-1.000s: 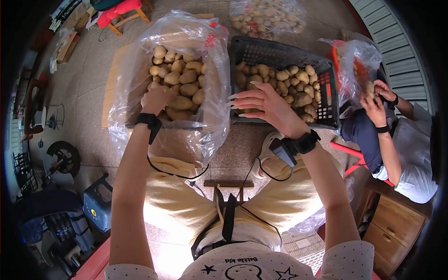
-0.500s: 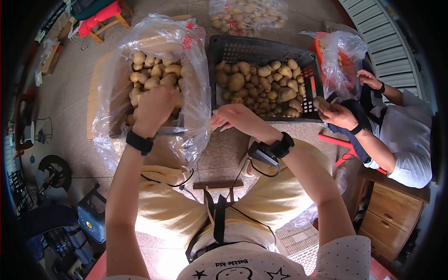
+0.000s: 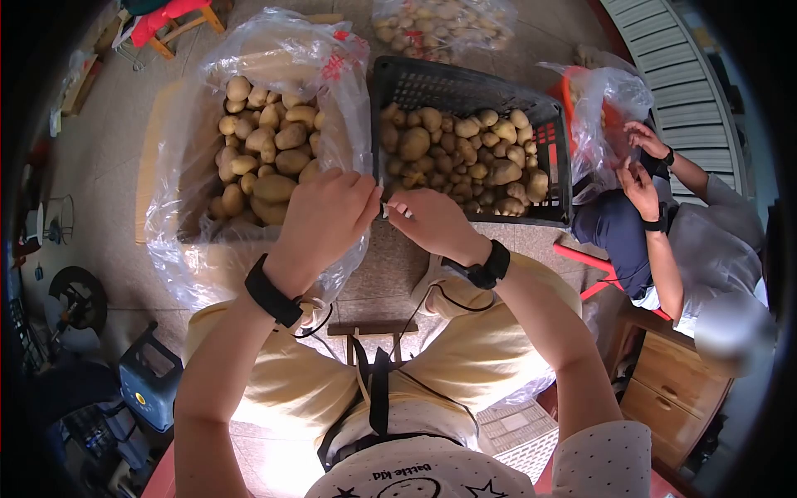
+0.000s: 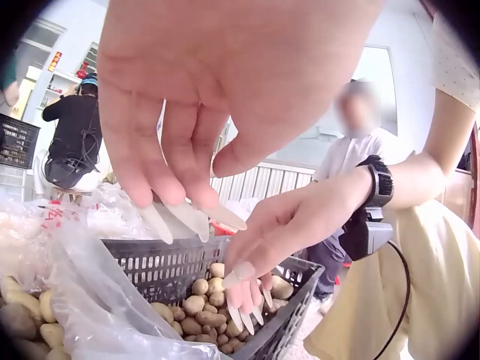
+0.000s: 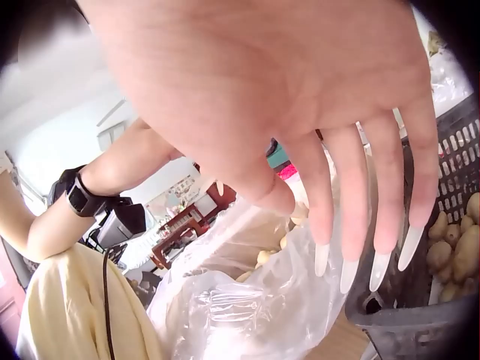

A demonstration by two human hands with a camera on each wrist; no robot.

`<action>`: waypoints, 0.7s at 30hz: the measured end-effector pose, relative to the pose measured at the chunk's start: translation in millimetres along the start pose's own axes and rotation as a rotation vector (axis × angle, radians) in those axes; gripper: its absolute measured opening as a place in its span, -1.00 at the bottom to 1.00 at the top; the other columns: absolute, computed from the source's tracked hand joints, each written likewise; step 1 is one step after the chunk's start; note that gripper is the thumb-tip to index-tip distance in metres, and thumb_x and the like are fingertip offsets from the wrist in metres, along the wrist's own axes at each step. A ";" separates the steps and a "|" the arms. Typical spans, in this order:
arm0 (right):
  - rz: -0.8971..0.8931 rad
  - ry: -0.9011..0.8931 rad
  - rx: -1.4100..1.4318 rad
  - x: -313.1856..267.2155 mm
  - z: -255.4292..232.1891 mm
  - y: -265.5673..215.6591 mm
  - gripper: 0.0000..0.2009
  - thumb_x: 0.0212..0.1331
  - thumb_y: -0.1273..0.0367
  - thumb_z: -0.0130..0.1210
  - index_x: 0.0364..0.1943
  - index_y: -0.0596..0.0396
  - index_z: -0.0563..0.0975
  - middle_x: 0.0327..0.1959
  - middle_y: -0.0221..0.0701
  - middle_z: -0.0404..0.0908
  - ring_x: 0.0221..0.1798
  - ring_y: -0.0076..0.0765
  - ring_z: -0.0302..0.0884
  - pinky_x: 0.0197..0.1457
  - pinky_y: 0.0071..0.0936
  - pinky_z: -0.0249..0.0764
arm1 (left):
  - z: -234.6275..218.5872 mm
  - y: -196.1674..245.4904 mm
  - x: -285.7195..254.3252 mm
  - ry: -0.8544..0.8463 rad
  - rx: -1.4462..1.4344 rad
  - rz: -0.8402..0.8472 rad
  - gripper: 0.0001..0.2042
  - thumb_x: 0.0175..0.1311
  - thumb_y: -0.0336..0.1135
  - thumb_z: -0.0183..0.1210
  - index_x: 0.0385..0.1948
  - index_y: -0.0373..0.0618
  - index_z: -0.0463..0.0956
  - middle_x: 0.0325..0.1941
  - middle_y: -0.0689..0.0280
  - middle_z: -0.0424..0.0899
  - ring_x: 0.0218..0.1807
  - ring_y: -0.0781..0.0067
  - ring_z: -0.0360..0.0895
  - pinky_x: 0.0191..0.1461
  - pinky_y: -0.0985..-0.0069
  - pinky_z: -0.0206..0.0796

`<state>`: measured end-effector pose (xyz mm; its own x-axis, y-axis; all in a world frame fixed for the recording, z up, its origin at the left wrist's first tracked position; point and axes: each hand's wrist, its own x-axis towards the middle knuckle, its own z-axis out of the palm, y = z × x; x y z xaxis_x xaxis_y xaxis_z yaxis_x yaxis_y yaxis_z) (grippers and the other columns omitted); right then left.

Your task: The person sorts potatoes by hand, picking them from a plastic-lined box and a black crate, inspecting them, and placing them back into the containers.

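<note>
Hands meet right in the middle here, over the gap between the plastic bag [image 3: 249, 166] of potatoes [image 3: 270, 153] and the black crate [image 3: 465, 91]. The left hand [image 3: 324, 220] hovers at the near right edge of the bag, fingers hanging down loose and relaxed with nothing in its grip, as the left wrist view shows pretty clearly, long nails pointing down. The right hand [image 3: 436, 222] sits just beside it at the near left corner of the crate, fingers straight and spread a bit, its grip empty too; in the right wrist view the nails hang just above the crate rim and the crinkled plastic. The fingertips of both hands come close together, almost touching, though I can't tell if they actually make contact. The bag is clear plastic, opened wide, with bigger potatoes piled in it on the left. The crate to its right holds a heap of smaller potatoes [image 3: 465, 153], mixed sizes. Both sit on the tiled floor [image 3: 108, 141] in front of the person's knees. Off to the right a second person [image 3: 706, 249] sits with both hands up at an orange-lined plastic bag [image 3: 606, 108]. Another clear bag of potatoes [image 3: 440, 25] lies behind the crate.
</note>
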<state>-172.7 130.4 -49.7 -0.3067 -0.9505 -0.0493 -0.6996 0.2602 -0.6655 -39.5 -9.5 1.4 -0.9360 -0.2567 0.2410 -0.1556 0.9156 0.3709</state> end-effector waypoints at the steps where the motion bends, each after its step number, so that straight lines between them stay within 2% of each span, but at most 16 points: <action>1: 0.040 -0.027 0.021 2.7 -3.4 0.6 -0.80 0.15 0.26 0.03 -0.41 0.08 0.56 -0.46 -0.29 0.63 -0.33 -0.09 0.59 -0.29 -0.20 0.49 | 0.8 -0.1 -0.2 0.010 0.002 0.024 -0.82 0.19 -0.29 0.10 -0.57 -0.13 0.46 -0.59 0.30 0.49 -0.43 0.29 0.50 -0.41 0.36 0.38; 3: 0.080 -0.061 0.037 8.5 -9.9 7.2 -0.80 0.14 0.26 0.03 -0.40 0.08 0.57 -0.46 -0.29 0.63 -0.33 -0.10 0.60 -0.30 -0.21 0.49 | 0.6 1.9 -0.6 0.023 -0.001 0.042 -0.83 0.19 -0.30 0.10 -0.58 -0.12 0.46 -0.58 0.31 0.49 -0.42 0.31 0.50 -0.41 0.37 0.38; 5: 0.100 -0.032 -0.014 16.9 -18.9 20.3 -0.76 0.20 0.26 0.00 -0.34 0.18 0.54 -0.41 -0.24 0.64 -0.34 -0.12 0.61 -0.29 -0.31 0.48 | -4.7 7.7 -1.7 0.012 -0.024 0.043 -0.85 0.19 -0.34 0.09 -0.54 -0.16 0.44 -0.55 0.27 0.50 -0.40 0.25 0.48 -0.39 0.32 0.34; 6: 0.141 -0.041 -0.027 21.6 -23.6 28.7 -0.75 0.20 0.25 0.00 -0.31 0.17 0.56 -0.40 -0.24 0.64 -0.32 -0.13 0.61 -0.28 -0.33 0.48 | -7.3 9.9 -1.7 0.017 -0.028 0.033 -0.85 0.19 -0.34 0.09 -0.54 -0.16 0.44 -0.55 0.27 0.50 -0.40 0.25 0.48 -0.39 0.32 0.34; 10: 0.208 -0.024 -0.156 34.6 -34.9 80.6 -0.73 0.18 0.18 -0.01 -0.37 0.06 0.59 -0.43 -0.26 0.64 -0.29 -0.06 0.60 -0.20 -0.22 0.50 | -8.3 13.4 -2.9 0.029 -0.058 0.045 -0.86 0.17 -0.35 0.11 -0.56 -0.14 0.43 -0.57 0.29 0.47 -0.42 0.28 0.46 -0.38 0.36 0.35; 12: 0.460 -0.117 -0.175 37.0 -40.3 106.3 -0.67 0.19 0.11 -0.06 -0.35 0.06 0.60 -0.42 -0.26 0.65 -0.24 -0.04 0.60 -0.11 -0.21 0.48 | -5.2 12.2 -3.7 0.046 -0.050 0.052 -0.86 0.16 -0.35 0.11 -0.56 -0.14 0.43 -0.58 0.30 0.46 -0.43 0.30 0.45 -0.38 0.37 0.35; 14: 0.469 -0.154 -0.194 32.3 -40.5 129.4 -0.65 0.18 0.11 -0.04 -0.32 0.11 0.59 -0.40 -0.23 0.64 -0.26 -0.06 0.60 -0.14 -0.23 0.46 | -0.9 10.0 -5.3 0.003 -0.003 0.044 -0.89 0.10 -0.31 0.16 -0.53 -0.11 0.48 -0.55 0.35 0.51 -0.36 0.35 0.51 -0.34 0.41 0.40; 15: 0.489 -0.177 -0.200 32.0 -39.3 134.8 -0.63 0.18 0.11 -0.03 -0.29 0.16 0.59 -0.39 -0.20 0.64 -0.29 -0.08 0.60 -0.17 -0.25 0.45 | 0.4 8.5 -5.6 0.015 -0.007 0.030 -0.89 0.10 -0.31 0.16 -0.53 -0.11 0.48 -0.55 0.35 0.51 -0.36 0.35 0.51 -0.34 0.41 0.40; 16: 0.557 -0.213 -0.260 33.7 -36.9 140.3 -0.61 0.15 0.08 -0.01 -0.28 0.14 0.60 -0.39 -0.21 0.64 -0.26 -0.08 0.60 -0.15 -0.25 0.44 | 1.6 6.7 -5.6 0.018 -0.009 0.030 -0.89 0.11 -0.34 0.15 -0.53 -0.12 0.46 -0.55 0.34 0.49 -0.38 0.34 0.48 -0.35 0.40 0.38; 17: 0.548 -0.223 -0.274 33.2 -36.1 145.8 -0.61 0.15 0.08 -0.01 -0.28 0.14 0.60 -0.39 -0.21 0.64 -0.26 -0.08 0.60 -0.15 -0.25 0.44 | 2.8 5.6 -6.1 0.020 -0.012 0.030 -0.90 0.12 -0.36 0.13 -0.53 -0.13 0.45 -0.56 0.33 0.47 -0.40 0.33 0.46 -0.36 0.39 0.35; 19: 0.625 -0.341 -0.179 29.0 -35.5 149.5 -0.62 0.16 0.08 -0.01 -0.29 0.13 0.60 -0.38 -0.16 0.63 -0.21 -0.03 0.58 -0.12 -0.22 0.44 | -1.4 7.7 -5.0 0.031 -0.029 0.006 -0.90 0.10 -0.36 0.14 -0.53 -0.12 0.45 -0.55 0.33 0.48 -0.39 0.33 0.47 -0.36 0.39 0.36; 21: 0.639 -0.348 -0.192 29.6 -27.1 156.1 -0.61 0.15 0.07 -0.01 -0.29 0.13 0.59 -0.32 -0.15 0.64 -0.15 0.05 0.56 -0.10 -0.17 0.42 | -1.4 10.3 -5.0 0.039 -0.045 -0.017 -0.90 0.08 -0.36 0.15 -0.53 -0.12 0.45 -0.54 0.33 0.48 -0.37 0.33 0.47 -0.35 0.39 0.36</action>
<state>-308.5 147.5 -134.8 -0.4911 -0.5953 -0.6360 -0.5642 0.7736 -0.2884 -36.1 0.8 5.2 -0.9200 -0.2849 0.2690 -0.1561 0.8962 0.4153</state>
